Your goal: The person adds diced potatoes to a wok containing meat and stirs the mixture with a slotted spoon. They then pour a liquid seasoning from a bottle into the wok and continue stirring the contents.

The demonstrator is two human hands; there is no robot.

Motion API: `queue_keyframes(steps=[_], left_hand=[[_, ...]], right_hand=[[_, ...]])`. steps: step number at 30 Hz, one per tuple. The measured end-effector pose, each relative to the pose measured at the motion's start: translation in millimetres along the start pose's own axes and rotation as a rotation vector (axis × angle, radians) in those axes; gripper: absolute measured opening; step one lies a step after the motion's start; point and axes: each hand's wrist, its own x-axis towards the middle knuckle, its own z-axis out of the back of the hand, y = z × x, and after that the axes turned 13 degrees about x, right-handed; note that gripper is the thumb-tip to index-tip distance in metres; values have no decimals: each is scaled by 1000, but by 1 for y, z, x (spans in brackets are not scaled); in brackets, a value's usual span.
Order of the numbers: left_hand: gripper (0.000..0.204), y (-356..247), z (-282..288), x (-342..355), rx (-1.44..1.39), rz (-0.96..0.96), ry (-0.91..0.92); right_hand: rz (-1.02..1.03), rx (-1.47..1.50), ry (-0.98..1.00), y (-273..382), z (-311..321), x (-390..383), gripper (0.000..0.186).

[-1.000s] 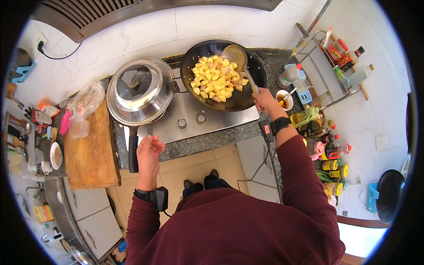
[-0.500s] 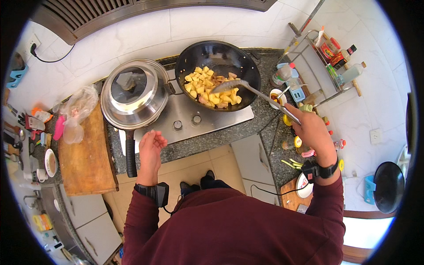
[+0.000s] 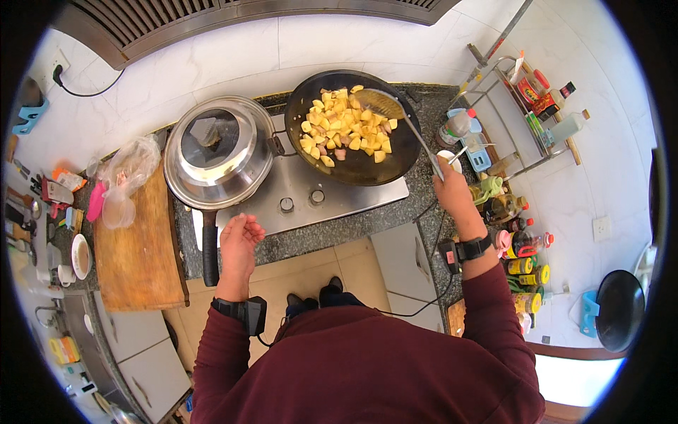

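Note:
A black wok [image 3: 385, 159] on the steel gas hob [image 3: 318, 212] holds cubed yellow food with some pinkish pieces [image 3: 342, 120]. My right hand [image 3: 452, 185] grips the handle of a long metal spatula [image 3: 385, 106], whose broad head lies at the wok's upper right among the pieces. My left hand [image 3: 240, 240] hangs loosely curled and empty, fingers slightly apart, just right of the long black handle [image 3: 210, 254] of a pan covered by a steel lid with a glass centre [image 3: 219, 180]. A small white bowl [image 3: 446, 159] sits behind my right hand.
A wooden board [image 3: 131, 261] with plastic bags [image 3: 134, 166] lies left. A metal rack [image 3: 537, 138] with bottles, several jars [image 3: 522, 268] and a standing black pan [image 3: 618, 311] are right. A range hood [image 3: 254, 14] hangs above; cabinets [image 3: 402, 261] are below.
The spatula swung down across the food, then back to the wok's upper right, spreading the pieces. My right hand moved right, then back leftward. My left hand barely moved.

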Motion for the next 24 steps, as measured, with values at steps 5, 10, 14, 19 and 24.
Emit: queue_keyframes(steps=[5, 10, 14, 19, 24], left_hand=[[20, 2, 3, -2, -43, -20, 11], [20, 1, 6, -5, -27, -9, 4], [20, 3, 5, -2, -19, 15, 31], [20, 3, 5, -1, -32, 8, 28], [20, 3, 8, -10, -34, 7, 3]], right_hand=[[-201, -7, -54, -17, -53, 27, 45], [-934, 1305, 117, 9, -83, 44, 12], [-824, 1160, 282, 32, -50, 22, 11], [-456, 756, 232, 24, -18, 22, 29], [-394, 226, 114, 7, -47, 88, 36]])
